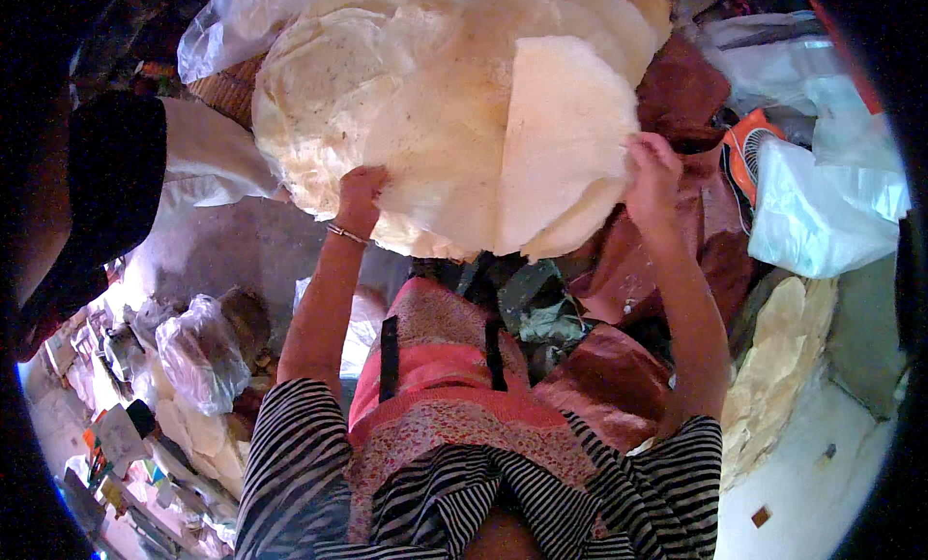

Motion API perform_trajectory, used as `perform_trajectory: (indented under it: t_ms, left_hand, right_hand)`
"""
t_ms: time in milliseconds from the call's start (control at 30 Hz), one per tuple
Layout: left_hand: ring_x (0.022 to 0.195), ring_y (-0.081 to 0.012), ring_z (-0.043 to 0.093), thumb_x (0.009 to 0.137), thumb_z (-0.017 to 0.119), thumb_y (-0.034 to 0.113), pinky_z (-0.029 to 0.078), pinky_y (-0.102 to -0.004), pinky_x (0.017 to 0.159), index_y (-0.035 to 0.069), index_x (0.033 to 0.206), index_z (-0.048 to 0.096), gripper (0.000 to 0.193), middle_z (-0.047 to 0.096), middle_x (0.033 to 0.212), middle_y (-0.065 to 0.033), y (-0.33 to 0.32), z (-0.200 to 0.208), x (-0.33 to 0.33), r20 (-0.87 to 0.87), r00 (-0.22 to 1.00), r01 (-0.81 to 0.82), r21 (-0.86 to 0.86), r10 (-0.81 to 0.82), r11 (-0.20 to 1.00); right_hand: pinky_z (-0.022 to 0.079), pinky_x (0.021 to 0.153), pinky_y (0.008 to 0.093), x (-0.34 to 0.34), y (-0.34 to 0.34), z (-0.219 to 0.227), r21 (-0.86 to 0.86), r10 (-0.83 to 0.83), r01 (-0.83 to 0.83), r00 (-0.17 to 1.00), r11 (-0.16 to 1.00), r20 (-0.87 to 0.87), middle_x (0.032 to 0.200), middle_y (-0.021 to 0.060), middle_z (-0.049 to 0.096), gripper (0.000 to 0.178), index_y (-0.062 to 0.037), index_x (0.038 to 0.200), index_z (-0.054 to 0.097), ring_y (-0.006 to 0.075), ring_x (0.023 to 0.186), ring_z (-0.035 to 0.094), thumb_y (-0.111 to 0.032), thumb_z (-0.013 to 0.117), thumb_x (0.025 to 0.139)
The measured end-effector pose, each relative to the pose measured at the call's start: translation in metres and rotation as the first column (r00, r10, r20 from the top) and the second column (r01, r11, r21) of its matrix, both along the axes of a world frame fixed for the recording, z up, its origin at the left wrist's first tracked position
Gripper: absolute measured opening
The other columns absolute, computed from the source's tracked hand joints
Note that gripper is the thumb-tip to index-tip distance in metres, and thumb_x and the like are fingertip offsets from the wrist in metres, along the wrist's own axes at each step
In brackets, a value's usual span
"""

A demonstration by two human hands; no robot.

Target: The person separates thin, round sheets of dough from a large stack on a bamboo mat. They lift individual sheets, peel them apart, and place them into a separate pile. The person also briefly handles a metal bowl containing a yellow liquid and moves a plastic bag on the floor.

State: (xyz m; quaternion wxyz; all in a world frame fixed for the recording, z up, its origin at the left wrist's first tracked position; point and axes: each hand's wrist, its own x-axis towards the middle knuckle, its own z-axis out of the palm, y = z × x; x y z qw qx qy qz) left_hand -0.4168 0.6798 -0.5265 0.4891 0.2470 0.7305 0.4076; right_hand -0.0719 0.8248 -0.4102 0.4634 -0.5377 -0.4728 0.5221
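Observation:
A broad pile of thin, round, cream-coloured sheets point(319, 86), like rice paper or flatbread, lies in front of me. On top is a wide thin sheet point(440, 159) with a paler half-round part point(565, 144) at its right, a straight crease or edge running between them. My left hand point(362, 200) is closed at the sheet's near left edge, its fingertips partly hidden. At the right edge of the paler part, my right hand point(652, 178) pinches the rim between thumb and fingers. Whether the two parts are one folded sheet I cannot tell.
Clear plastic bags lie at the far left point(232, 28) and right point(822, 212). An orange fan point(749, 149) stands beside the right bag. Reddish-brown cloth point(667, 241) spreads under the pile's right side. More pale sheets point(783, 367) lie at right. A person's dark sleeve point(116, 173) shows at left.

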Motion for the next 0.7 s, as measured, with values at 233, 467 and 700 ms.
perform_trajectory:
  t_ms: [233, 467, 700]
  left_hand:
    - [0.053, -0.0130, 0.051, 0.064, 0.056, 0.005, 0.040, -0.0254, 0.042, 0.005, 0.072, 0.055, 0.008, 0.054, 0.064, -0.0038, -0.027, -0.057, -0.017, 0.300, 0.889, -0.318, -0.139, 0.346, 0.938]
    - [0.064, -0.0148, 0.056, 0.067, 0.055, 0.004, 0.045, -0.0243, 0.049, 0.004, 0.077, 0.055, 0.010, 0.056, 0.071, -0.0033, -0.030, 0.011, 0.000, 0.519, 0.794, -0.346, -0.044, 0.317, 0.937]
    - [0.056, -0.0082, 0.048, 0.068, 0.055, 0.006, 0.040, -0.0223, 0.047, 0.006, 0.074, 0.055, 0.006, 0.051, 0.064, 0.0022, -0.013, 0.030, 0.032, 0.412, 0.900, -0.185, 0.062, 0.144, 0.981]
  right_hand:
    - [0.036, 0.057, 0.0179, 0.061, 0.032, 0.082, 0.141, -0.107, 0.095, 0.991, 0.985, 0.081, 0.069, -0.0034, 0.050, 0.010, -0.0035, 0.082, 0.055, 0.0062, 0.059, 0.044, -0.007, 0.055, 0.073]
    - [0.039, 0.054, 0.0202, -0.023, -0.007, 0.102, 0.065, 0.347, -0.457, 0.754, 0.887, 0.557, 0.071, -0.0024, 0.051, 0.008, -0.0071, 0.087, 0.053, 0.0060, 0.060, 0.044, -0.010, 0.051, 0.079]
    - [0.038, 0.059, 0.0440, -0.166, -0.100, -0.061, 0.142, 0.499, -0.665, 0.668, 0.733, 0.553, 0.069, 0.0189, 0.047, 0.007, -0.0020, 0.075, 0.042, 0.0386, 0.066, 0.047, -0.003, 0.049, 0.073]
